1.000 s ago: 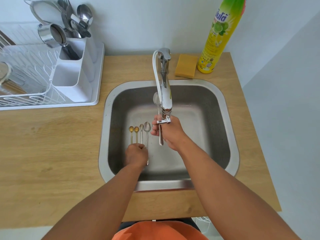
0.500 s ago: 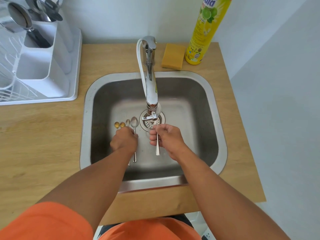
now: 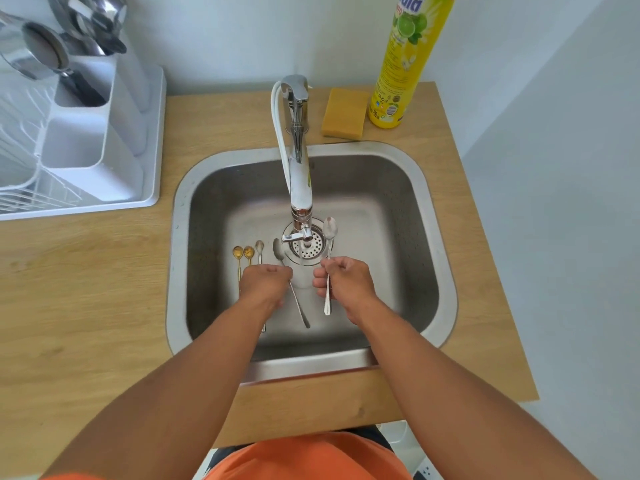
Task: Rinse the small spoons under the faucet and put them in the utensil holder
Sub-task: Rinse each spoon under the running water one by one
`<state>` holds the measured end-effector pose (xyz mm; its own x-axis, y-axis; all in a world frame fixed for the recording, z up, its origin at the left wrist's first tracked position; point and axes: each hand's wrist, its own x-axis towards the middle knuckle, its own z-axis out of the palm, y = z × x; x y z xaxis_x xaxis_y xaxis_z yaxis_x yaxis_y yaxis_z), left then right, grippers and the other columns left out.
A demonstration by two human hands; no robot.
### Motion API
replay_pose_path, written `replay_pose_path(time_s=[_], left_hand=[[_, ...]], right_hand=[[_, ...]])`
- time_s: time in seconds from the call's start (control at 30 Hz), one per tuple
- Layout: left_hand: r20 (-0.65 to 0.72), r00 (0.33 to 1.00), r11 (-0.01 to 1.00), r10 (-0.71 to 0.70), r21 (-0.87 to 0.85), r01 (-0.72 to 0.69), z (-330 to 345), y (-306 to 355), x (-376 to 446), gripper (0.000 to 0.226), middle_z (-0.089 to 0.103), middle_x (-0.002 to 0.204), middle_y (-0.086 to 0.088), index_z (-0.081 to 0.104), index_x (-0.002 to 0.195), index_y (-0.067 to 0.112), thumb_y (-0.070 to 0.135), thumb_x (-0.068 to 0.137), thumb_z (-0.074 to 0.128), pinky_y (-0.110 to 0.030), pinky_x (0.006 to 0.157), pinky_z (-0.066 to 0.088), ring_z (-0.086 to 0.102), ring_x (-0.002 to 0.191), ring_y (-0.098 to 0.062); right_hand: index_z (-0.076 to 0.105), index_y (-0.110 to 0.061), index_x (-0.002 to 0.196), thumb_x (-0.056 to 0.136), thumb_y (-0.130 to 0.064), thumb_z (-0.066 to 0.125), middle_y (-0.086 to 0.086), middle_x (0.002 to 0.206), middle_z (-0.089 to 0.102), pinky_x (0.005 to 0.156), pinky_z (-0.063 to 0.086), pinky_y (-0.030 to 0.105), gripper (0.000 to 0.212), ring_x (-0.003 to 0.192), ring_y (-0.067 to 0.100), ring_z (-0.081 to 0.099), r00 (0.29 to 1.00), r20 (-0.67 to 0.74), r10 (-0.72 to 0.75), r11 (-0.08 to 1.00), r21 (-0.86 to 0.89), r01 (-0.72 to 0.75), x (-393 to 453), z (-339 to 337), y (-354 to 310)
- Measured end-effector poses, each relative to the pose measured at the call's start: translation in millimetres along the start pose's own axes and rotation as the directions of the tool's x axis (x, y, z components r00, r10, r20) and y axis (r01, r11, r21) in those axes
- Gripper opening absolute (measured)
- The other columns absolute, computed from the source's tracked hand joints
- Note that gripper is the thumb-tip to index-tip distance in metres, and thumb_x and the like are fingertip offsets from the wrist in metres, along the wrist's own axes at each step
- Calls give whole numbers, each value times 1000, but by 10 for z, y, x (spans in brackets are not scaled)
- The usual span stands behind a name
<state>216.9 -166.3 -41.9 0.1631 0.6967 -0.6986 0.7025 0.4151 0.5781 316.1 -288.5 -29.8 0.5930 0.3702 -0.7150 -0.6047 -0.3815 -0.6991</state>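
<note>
We hold our right hand (image 3: 346,282) over the steel sink (image 3: 440,271), and its fingers are curled tight around the handle of a silver teaspoon (image 3: 329,237). The bowl of that spoon points away from us, just to the right of the faucet (image 3: 299,181) tip and above the round drain (image 3: 313,249). Our left hand (image 3: 265,284) is down low in the sink with its fingers curled in, lying over the handles of the spoons there; we cannot tell if it has hold of one. Four spoons lie in a row on the sink floor: two small gold spoons (image 3: 243,252), a small silver spoon (image 3: 259,246), and a longer silver spoon (image 3: 278,251) that leans toward the right. The white utensil holder (image 3: 114,133) stands in the dish rack (image 3: 152,168) at the far left, with big spoons and a metal strainer (image 3: 33,51) sticking out of its back part. A yellow sponge (image 3: 344,114) lies behind the sink on the wooden counter (image 3: 86,289). Beside it stands a yellow dish soap bottle (image 3: 403,64) with a lime picture; we can read "ula" on top and "750" near the bottom.
</note>
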Motion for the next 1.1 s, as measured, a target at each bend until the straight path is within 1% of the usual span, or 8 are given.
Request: replay_pose_path(time_s=[0.17,0.3,0.4,0.57,0.73,0.87,0.97,1.1], left_hand=[[172,984,973,-55,-214,91,-43,82,-141,11,72,80,2,76,94,18,22,86,81,-23,46,54,63,67,-11],[244,969,952,-34,-288,106,3,89,-245,9,76,79,4,77,97,20,22,89,80,-23,48,55,67,66,-8],[212,977,937,11,-343,64,57,65,-273,9,77,74,3,75,98,19,21,91,80,-23,48,56,69,60,-5],[164,983,929,82,-370,-16,119,14,-277,13,73,93,1,75,105,16,23,94,78,-24,53,56,66,71,-9],[219,972,948,89,-317,-16,171,49,-249,19,75,107,-5,70,113,15,22,96,74,-33,67,57,67,85,-17],[167,983,939,78,-343,-16,158,123,-173,18,74,101,0,65,110,22,26,96,75,-31,67,58,68,84,-12],[85,993,931,83,-361,-47,104,211,-96,23,76,92,2,62,109,28,28,93,79,-26,57,56,68,74,-10],[74,991,960,115,-264,-92,100,325,-55,19,74,90,2,64,99,29,29,90,81,-29,59,54,63,70,-11]], right_hand=[[70,-5,103,101,-16,63,11,87,79,62,63,32,13,66,19,73,1000,6,15,998,-62,-14,13,-2,40],[69,-6,100,99,-12,59,10,80,76,60,60,34,11,63,20,71,995,95,39,998,-45,-35,-25,45,29],[67,-7,96,98,-13,60,9,74,75,56,59,32,9,60,20,69,990,135,29,1000,-12,-28,-55,83,8],[65,-13,95,101,-21,59,5,82,77,53,56,28,12,57,13,68,991,130,-35,987,-153,55,-81,75,-4],[67,-14,96,103,-24,56,1,79,76,56,51,30,16,57,11,60,993,81,-82,961,-257,100,-108,52,65],[67,-13,94,102,-22,57,-2,74,75,53,49,28,16,54,10,57,994,66,-91,954,-279,106,-118,27,94],[68,-14,93,102,-21,57,-3,71,75,48,47,24,16,49,7,55,994,68,-82,955,-280,98,-128,25,96],[68,-13,91,102,-20,57,-1,74,75,52,48,26,17,51,9,56,994,52,-92,955,-279,103,-127,15,58]])
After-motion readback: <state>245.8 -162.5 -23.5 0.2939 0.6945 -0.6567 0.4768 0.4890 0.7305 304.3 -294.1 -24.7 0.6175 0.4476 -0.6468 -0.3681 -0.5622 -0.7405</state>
